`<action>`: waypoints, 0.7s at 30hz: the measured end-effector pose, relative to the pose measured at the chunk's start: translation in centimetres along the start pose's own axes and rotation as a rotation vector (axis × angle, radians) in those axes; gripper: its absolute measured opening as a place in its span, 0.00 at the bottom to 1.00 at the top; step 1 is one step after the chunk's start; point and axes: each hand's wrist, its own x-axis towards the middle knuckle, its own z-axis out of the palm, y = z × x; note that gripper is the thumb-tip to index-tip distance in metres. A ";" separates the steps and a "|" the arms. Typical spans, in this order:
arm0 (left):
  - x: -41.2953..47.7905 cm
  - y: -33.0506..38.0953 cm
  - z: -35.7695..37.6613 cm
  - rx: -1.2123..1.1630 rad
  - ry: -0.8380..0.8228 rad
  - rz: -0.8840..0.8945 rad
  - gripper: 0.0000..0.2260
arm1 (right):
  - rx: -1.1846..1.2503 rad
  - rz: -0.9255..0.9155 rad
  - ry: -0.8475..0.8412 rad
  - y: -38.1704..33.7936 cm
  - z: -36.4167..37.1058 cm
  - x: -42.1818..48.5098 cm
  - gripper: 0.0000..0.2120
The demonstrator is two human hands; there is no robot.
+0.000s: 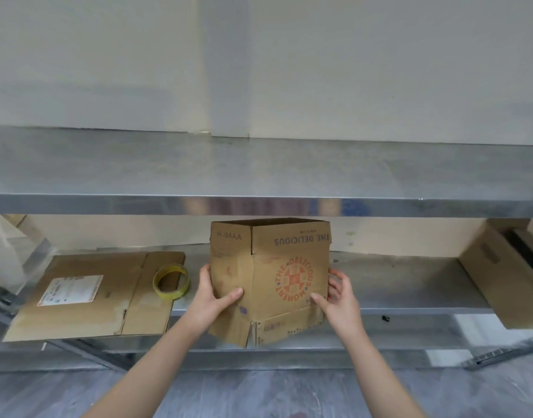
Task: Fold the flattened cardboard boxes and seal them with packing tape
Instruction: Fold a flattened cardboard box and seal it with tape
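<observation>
A brown cardboard box [274,267] with a red round logo stands opened out and upside down at the front of the lower metal shelf [395,285]. My left hand [212,300] grips its left side, thumb on the front face. My right hand [337,297] grips its right edge, thumb on the front. The box's lower flaps hang loose over the shelf edge. A flattened cardboard box [108,297] with a white label lies on the shelf to the left. A roll of yellowish packing tape [171,281] rests on that flat box's right end.
An upper metal shelf [259,176] runs across just above the box. Another cardboard box [506,267] sits tilted at the far right of the lower shelf. A white wall stands behind. A small dark object [386,318] lies on the shelf edge.
</observation>
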 end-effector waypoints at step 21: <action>-0.1 0.9 2.1 0.223 0.232 0.237 0.30 | -0.082 -0.230 -0.167 -0.2 -0.6 0.6 0.34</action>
